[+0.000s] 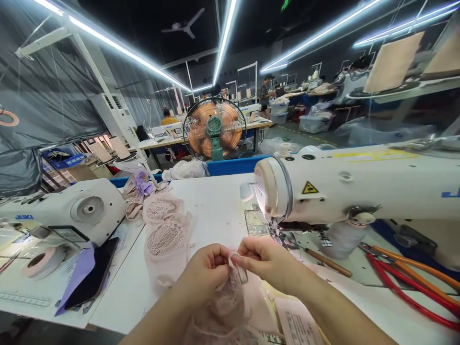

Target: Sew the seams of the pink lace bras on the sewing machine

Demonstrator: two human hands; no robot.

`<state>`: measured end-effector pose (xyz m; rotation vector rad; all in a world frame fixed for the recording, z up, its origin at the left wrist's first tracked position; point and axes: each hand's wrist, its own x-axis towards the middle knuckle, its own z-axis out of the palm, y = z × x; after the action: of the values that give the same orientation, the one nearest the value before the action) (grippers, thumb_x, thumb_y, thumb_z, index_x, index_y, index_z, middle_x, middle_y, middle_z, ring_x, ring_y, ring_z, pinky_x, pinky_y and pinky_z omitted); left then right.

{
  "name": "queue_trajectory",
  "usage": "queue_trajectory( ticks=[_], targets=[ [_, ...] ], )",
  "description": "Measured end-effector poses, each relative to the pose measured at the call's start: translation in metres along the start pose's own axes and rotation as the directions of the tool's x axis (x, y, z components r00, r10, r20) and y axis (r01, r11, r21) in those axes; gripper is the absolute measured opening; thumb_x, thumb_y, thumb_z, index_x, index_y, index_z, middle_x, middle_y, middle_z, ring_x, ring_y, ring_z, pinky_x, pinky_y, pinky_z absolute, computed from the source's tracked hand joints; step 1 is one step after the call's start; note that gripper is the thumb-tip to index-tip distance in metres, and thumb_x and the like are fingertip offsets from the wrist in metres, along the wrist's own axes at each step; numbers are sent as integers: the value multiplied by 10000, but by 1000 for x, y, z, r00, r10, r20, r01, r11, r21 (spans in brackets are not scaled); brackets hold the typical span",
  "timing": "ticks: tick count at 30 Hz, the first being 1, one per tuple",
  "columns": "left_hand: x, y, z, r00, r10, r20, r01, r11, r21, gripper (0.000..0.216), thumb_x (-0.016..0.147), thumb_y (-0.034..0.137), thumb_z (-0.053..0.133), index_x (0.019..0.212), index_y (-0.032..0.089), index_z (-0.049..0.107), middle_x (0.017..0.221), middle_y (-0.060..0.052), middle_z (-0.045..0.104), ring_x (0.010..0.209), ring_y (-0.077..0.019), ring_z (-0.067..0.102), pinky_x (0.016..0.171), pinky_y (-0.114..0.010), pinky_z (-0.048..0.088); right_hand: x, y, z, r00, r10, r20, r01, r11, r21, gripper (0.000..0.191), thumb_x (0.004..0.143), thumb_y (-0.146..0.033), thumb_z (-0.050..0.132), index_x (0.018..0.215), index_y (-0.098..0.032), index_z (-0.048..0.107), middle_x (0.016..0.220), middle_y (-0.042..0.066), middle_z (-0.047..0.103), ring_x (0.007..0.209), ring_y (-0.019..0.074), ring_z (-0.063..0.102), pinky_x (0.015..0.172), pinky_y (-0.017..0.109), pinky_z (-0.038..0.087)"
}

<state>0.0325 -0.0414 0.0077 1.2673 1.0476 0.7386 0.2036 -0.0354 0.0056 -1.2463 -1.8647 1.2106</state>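
A pale pink lace garment hangs between my two hands over the front of the white table. My left hand is closed on its upper edge. Right beside it, my right hand pinches the same edge, where a narrow pale strap or band shows. The fingertips almost meet. The sewing machine stands just beyond my right hand, its needle area lit. To the left on the table lies another pink lace garment with netted cups.
Red-handled scissors and orange-handled ones lie at the right, near a wooden-handled tool and a thread cone. A second sewing machine, a tape roll and a dark flat object are at left. A fan stands behind the table.
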Motion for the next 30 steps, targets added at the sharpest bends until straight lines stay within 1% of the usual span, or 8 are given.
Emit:
queue_trajectory(
  ticks=[5, 8, 11, 16, 20, 24, 28, 30],
  targets=[
    [1, -6, -1, 998, -63, -15, 60, 987, -150, 261, 663, 359, 566, 811, 157, 492, 638, 7, 554, 533, -115, 519, 514, -245, 422, 1, -1, 6, 995, 93, 33, -95, 994, 47, 187, 767, -244, 505, 604, -203, 425, 536, -72, 360, 516, 93, 324, 478, 229, 243],
    [-5, -5, 3, 996, 51, -69, -47, 997, 59, 258, 705, 382, 563, 818, 168, 473, 664, 6, 564, 567, -126, 539, 538, -255, 430, 2, 0, 11, 994, 104, 17, -105, 993, 51, 177, 717, -208, 514, 581, -202, 402, 548, -67, 361, 543, 96, 331, 488, 225, 252],
    [-8, -2, 6, 995, 68, -71, -44, 955, 293, 216, 639, 255, 626, 771, 166, 480, 641, 16, 553, 588, -119, 518, 526, -223, 388, 3, 6, 13, 994, 100, 40, -103, 992, 75, 181, 710, -236, 525, 584, -200, 400, 555, -66, 362, 536, 91, 327, 473, 220, 245],
    [-3, -4, 4, 999, -32, 15, 30, 993, 112, 193, 634, 271, 590, 739, 151, 480, 609, 10, 542, 524, -100, 498, 495, -217, 387, 5, 15, 8, 976, 145, 165, -170, 974, 150, 212, 742, -359, 553, 647, -206, 441, 587, -59, 411, 509, 93, 374, 439, 221, 271],
    [-7, -2, 3, 995, -96, -3, 96, 987, 128, 337, 651, 351, 601, 899, 162, 473, 577, 50, 505, 419, -79, 419, 404, -195, 302, 6, 13, 7, 990, 108, 90, -118, 986, 117, 250, 726, -345, 550, 596, -210, 384, 561, -67, 358, 517, 89, 327, 459, 224, 234],
    [-18, 4, 11, 996, -33, -84, 65, 914, 402, 512, 542, 332, 736, 944, 183, 455, 666, 49, 526, 489, -86, 414, 460, -208, 297, 1, 7, 10, 999, 30, 37, -33, 997, 72, 275, 716, -313, 537, 561, -216, 331, 541, -72, 302, 525, 93, 282, 472, 237, 209],
    [-24, 3, 18, 975, 140, -175, 30, 695, 718, 236, 688, 264, 592, 883, 184, 487, 728, 4, 558, 615, -140, 459, 543, -253, 299, -8, 5, 9, 996, -19, 89, 16, 999, 37, 244, 753, -318, 526, 590, -214, 377, 538, -74, 305, 522, 96, 281, 474, 243, 211],
    [-25, 2, 18, 973, 172, -151, -11, 695, 719, 118, 731, 239, 519, 834, 183, 509, 714, -2, 559, 626, -146, 467, 556, -261, 307, -10, 4, 6, 994, -30, 107, 27, 999, 29, 268, 772, -346, 529, 594, -213, 380, 533, -80, 279, 513, 92, 257, 467, 243, 197]
  ],
)
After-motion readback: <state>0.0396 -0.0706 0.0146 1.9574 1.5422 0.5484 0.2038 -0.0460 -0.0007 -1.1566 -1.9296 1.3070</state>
